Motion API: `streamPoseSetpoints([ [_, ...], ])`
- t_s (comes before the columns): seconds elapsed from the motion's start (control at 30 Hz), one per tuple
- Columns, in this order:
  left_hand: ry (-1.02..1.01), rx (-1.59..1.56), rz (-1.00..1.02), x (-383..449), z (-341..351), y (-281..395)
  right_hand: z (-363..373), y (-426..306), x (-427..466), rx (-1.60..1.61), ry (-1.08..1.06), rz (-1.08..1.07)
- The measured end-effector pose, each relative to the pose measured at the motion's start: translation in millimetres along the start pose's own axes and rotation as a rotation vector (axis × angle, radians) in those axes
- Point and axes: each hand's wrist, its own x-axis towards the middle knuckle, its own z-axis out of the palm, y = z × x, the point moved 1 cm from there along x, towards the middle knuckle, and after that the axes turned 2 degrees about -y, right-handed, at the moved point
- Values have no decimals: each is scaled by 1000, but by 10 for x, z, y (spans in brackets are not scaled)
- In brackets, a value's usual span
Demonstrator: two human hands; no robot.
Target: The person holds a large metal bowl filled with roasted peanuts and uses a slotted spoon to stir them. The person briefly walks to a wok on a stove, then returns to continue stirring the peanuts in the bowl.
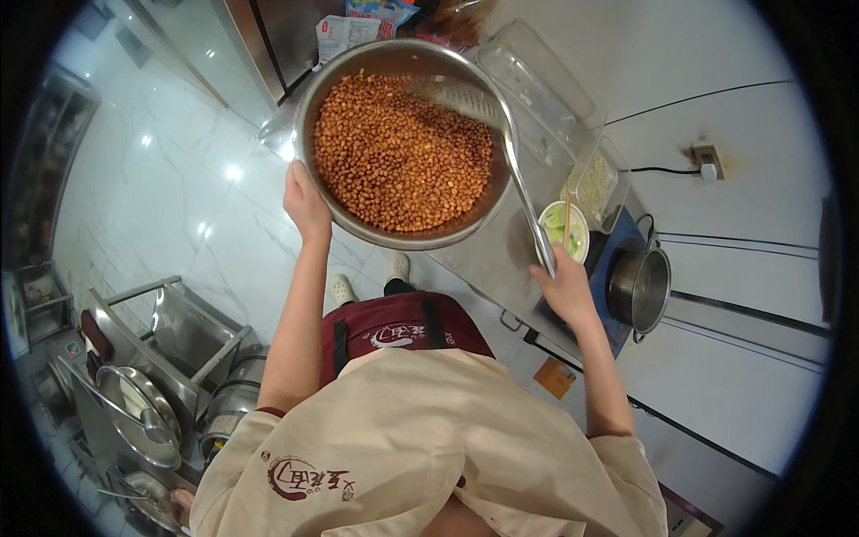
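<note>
A large stainless steel bowl holds a heap of reddish-brown peanuts or similar beans. At its left rim, my left hand grips the bowl, tilted or raised over the counter's edge. My right hand is closed around the end of a long metal handle. The handle's perforated ladle head lies blurred in the upper right part of the bowl, against the peanuts. Just beyond my right hand stands a small white bowl with green pieces, a pale content and chopsticks in it.
Clear plastic containers with food scraps stand right of the bowl. A steel pot sits at the counter's right end, on a blue surface. Packets lie behind the bowl. A steel rack and bowls are at lower left.
</note>
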Motion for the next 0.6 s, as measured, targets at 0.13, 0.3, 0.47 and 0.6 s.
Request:
streamPoseSetpoints([
  [0.13, -69, 11, 40, 36, -49, -16, 371, -260, 714, -30, -53, -40],
  [0.3, -42, 16, 32, 88, -52, -5, 699, -620, 561, -426, -205, -38],
  [0.47, 2, -34, 3, 125, -21, -104, 301, -169, 435, -635, -142, -190],
  [0.6, -19, -43, 5, 136, -2, -135, -365, 212, 242, -837, -54, -303],
])
